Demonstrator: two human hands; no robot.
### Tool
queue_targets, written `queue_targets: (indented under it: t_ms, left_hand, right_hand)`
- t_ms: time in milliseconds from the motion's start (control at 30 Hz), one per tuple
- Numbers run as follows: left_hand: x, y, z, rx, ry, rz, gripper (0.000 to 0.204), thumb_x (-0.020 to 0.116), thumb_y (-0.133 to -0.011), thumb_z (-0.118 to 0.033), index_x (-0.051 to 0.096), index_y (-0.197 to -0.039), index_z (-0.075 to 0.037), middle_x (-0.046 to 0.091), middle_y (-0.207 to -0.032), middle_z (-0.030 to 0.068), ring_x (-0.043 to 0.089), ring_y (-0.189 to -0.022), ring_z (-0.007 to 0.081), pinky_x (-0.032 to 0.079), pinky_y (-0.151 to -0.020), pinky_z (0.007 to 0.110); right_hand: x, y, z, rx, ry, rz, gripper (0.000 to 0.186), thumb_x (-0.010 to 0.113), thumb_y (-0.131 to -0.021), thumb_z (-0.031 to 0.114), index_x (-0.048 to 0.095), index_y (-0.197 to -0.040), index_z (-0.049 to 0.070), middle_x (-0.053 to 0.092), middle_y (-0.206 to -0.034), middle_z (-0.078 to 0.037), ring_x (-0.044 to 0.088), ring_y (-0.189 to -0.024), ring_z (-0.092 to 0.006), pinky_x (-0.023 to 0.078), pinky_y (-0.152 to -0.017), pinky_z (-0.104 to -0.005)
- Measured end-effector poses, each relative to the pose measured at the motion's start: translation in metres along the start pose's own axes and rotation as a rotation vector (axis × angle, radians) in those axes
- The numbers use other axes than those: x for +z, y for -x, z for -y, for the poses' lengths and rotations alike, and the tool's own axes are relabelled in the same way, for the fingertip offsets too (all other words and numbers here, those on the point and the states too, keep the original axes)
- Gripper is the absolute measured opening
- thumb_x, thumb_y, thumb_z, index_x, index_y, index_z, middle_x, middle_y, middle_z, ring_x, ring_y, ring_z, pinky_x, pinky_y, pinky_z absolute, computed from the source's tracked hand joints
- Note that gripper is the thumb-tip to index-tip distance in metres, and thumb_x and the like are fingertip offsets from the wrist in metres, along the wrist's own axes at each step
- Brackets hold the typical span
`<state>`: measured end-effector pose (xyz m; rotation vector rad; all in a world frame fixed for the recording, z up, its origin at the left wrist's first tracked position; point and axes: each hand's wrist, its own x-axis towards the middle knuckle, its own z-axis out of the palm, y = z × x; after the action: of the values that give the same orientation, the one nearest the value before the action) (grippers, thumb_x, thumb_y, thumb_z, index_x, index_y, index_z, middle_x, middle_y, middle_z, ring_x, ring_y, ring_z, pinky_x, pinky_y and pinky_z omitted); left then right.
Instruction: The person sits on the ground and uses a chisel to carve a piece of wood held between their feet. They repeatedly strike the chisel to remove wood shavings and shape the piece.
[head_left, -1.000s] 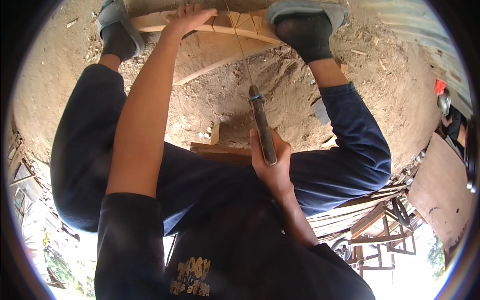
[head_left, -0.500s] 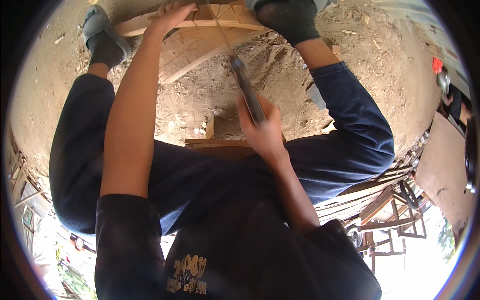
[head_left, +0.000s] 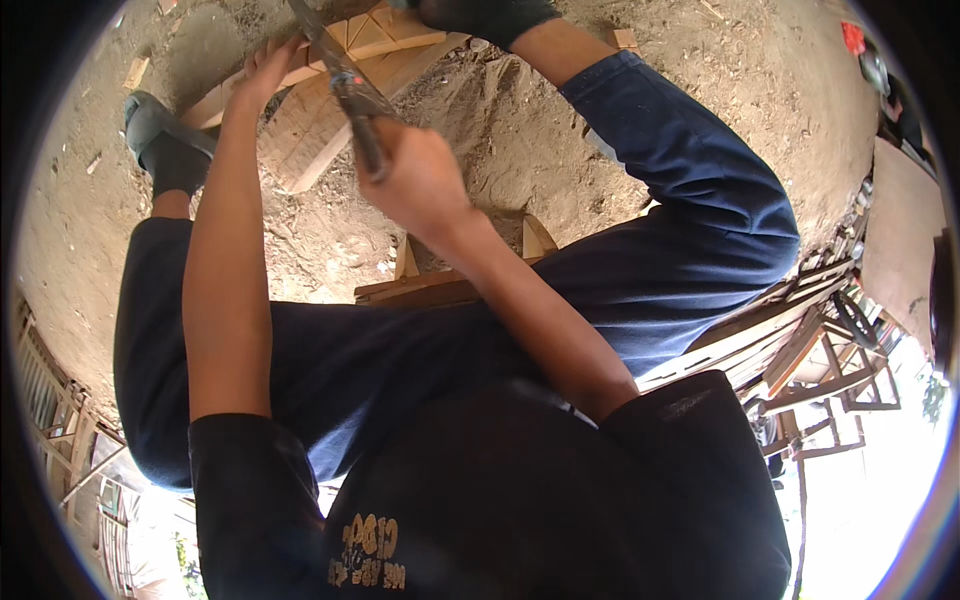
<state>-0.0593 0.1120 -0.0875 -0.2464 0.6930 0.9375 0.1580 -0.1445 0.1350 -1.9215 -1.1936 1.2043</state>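
Note:
My right hand [head_left: 418,185] is wrapped round the dark handle of a handsaw [head_left: 352,92]. Its narrow blade runs up and to the left, past the top edge of the picture. Beside the blade, my left hand [head_left: 268,72] grips a curved wooden piece [head_left: 390,35] marked with dark pencil lines. That piece rests on a wider wooden board [head_left: 308,145] lying on the dirt. The blade crosses over the piece just right of my left fingers; whether its teeth touch the wood, I cannot tell.
My sandalled left foot [head_left: 165,135] is by the left end of the curved piece, and my right foot [head_left: 485,15] by its right end. Under my legs is a wooden seat edge [head_left: 425,288]. Wooden frames [head_left: 825,375] stand at the right, with wood scraps on the dirt floor.
My right hand and the saw have shifted left and upward, and the saw leans more to the left. The view has turned a little; my left hand stays on the curved piece.

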Motion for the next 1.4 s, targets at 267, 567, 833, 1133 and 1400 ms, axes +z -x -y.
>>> queue_targets:
  t_ms: [267, 567, 833, 1133, 1400]
  left_hand:
    - [0.024, 0.029, 0.008, -0.049, -2.352, -0.337, 0.083, 0.020, -0.092, -0.080, 0.014, -0.162, -0.036, 0.008, -0.170, 0.0086, 0.005, -0.155, 0.0377, 0.000, -0.120, 0.066]
    - [0.038, 0.028, 0.012, -0.061, -2.398, -0.235, 0.082, 0.023, -0.090, -0.081, 0.016, -0.161, -0.040, 0.006, -0.170, 0.0071, 0.002, -0.156, 0.0369, -0.001, -0.120, 0.066]
    - [0.011, 0.009, -0.008, -0.027, -2.408, -0.196, 0.089, 0.026, -0.088, -0.083, 0.015, -0.162, -0.034, 0.010, -0.170, 0.0101, 0.006, -0.155, 0.0379, 0.003, -0.121, 0.064]
    - [0.022, 0.028, -0.007, 0.015, -2.318, -0.302, 0.085, 0.029, -0.089, -0.079, 0.027, -0.159, -0.032, 0.009, -0.170, 0.0093, -0.001, -0.156, 0.0357, -0.002, -0.118, 0.068]
    - [0.015, 0.020, 0.004, 0.255, -2.405, -0.306, 0.067, 0.038, -0.094, -0.066, 0.054, -0.142, -0.022, 0.040, -0.154, 0.0145, 0.030, -0.147, 0.0340, 0.026, -0.118, 0.051]
  right_hand:
    - [-0.030, 0.060, -0.017, -0.120, -0.061, -0.054, 0.015, 0.067, -0.091, 0.014, 0.068, -0.092, -0.001, 0.064, -0.068, -0.021, 0.068, -0.067, -0.0392, 0.053, -0.059, -0.0417]
    - [-0.025, 0.047, -0.002, -0.047, -0.065, -0.068, 0.015, 0.065, -0.091, 0.012, 0.069, -0.095, -0.001, 0.065, -0.075, -0.026, 0.067, -0.069, -0.0422, 0.053, -0.063, -0.0467]
    - [-0.002, -0.011, 0.024, -0.006, -0.056, -0.064, 0.019, 0.064, -0.090, 0.016, 0.066, -0.085, -0.002, 0.065, -0.073, -0.026, 0.066, -0.071, -0.0459, 0.053, -0.066, -0.0504]
    - [-0.023, 0.029, 0.018, -0.036, -0.057, -0.029, 0.013, 0.064, -0.090, 0.012, 0.067, -0.090, -0.001, 0.065, -0.071, -0.024, 0.067, -0.071, -0.0440, 0.054, -0.064, -0.0477]
    - [-0.026, 0.057, 0.007, -0.051, -0.069, -0.078, 0.012, 0.065, -0.090, 0.010, 0.066, -0.096, -0.001, 0.064, -0.073, -0.026, 0.067, -0.074, -0.0429, 0.054, -0.063, -0.0460]
